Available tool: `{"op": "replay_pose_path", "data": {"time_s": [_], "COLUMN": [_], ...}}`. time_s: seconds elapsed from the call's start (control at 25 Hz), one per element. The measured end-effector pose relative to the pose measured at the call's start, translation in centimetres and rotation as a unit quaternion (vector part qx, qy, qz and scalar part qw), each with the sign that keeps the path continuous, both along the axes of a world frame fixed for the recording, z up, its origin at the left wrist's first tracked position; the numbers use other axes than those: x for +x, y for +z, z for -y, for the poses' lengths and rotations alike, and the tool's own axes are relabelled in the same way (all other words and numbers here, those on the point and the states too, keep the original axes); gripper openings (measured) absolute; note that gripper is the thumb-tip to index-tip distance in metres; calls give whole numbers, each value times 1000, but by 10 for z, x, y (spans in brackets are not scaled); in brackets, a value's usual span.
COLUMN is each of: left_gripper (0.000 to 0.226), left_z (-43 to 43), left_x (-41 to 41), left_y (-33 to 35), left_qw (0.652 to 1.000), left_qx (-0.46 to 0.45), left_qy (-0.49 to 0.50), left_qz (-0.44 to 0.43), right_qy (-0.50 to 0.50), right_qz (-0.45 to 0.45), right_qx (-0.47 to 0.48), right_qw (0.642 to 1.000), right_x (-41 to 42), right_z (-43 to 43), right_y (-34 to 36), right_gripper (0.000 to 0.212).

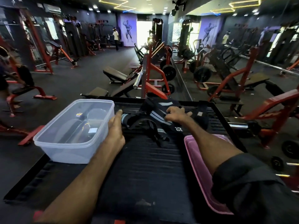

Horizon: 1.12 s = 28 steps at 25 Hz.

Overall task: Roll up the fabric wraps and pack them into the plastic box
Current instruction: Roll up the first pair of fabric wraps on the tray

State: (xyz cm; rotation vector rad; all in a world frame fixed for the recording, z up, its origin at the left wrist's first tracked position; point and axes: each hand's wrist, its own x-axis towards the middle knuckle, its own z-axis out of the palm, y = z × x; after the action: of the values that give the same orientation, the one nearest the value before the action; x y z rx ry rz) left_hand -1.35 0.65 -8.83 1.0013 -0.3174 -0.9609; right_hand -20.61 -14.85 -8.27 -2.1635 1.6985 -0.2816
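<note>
- No legible word, number or brand name appears anywhere in the view.
- On the fabric wrap [161, 117]: a small white emblem [178, 128] printed on the black cloth, too blurred to read.
- At the far right end of the same heap: a small grey patch [199, 113], with no characters discernible.
- In the plastic box [48, 143]: a pale rectangular label [93, 130] seen through the clear wall, illegible.

A loose, unrolled tangle of black fabric wraps [158, 117] with pale grey stripes lies heaped at the far middle of a black ribbed platform [145, 167], one strap trailing toward the near side. Just to its left stands the clear plastic box [64, 152], rectangular with rounded corners, lidless and upright, set at the platform's left edge
</note>
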Motion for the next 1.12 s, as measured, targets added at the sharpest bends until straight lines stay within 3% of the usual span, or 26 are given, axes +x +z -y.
{"op": "replay_pose_path", "data": {"time_s": [0.12,0.24,0.44,0.6,0.76,0.96,1.12], "left_gripper": [22,22,29,27,28,35,34], "left_z": [-14,-28,-31,-26,-16,-21,-15], "left_x": [3,8,10,10,15,-10,-28], "left_y": [-24,-26,-17,-18,-12,27,33], "left_qw": [978,939,940,942,938,855,830], "left_qx": [107,134,91,92,99,121,101], "left_qy": [-103,-160,-152,-83,17,49,-4], "left_qz": [144,273,290,311,333,502,549], "right_qy": [-13,-26,-61,-29,-4,-7,48], "right_qz": [-5,-22,24,152,193,417,528], "right_qx": [28,39,8,60,82,102,69], "right_qw": [1000,999,998,986,978,903,845], "right_x": [13,25,25,16,9,-3,-14], "right_z": [9,12,11,11,-1,-12,-26], "right_y": [-16,-26,-23,-15,-1,40,88], "right_gripper": [32,46,39,33,47,17,16]}}
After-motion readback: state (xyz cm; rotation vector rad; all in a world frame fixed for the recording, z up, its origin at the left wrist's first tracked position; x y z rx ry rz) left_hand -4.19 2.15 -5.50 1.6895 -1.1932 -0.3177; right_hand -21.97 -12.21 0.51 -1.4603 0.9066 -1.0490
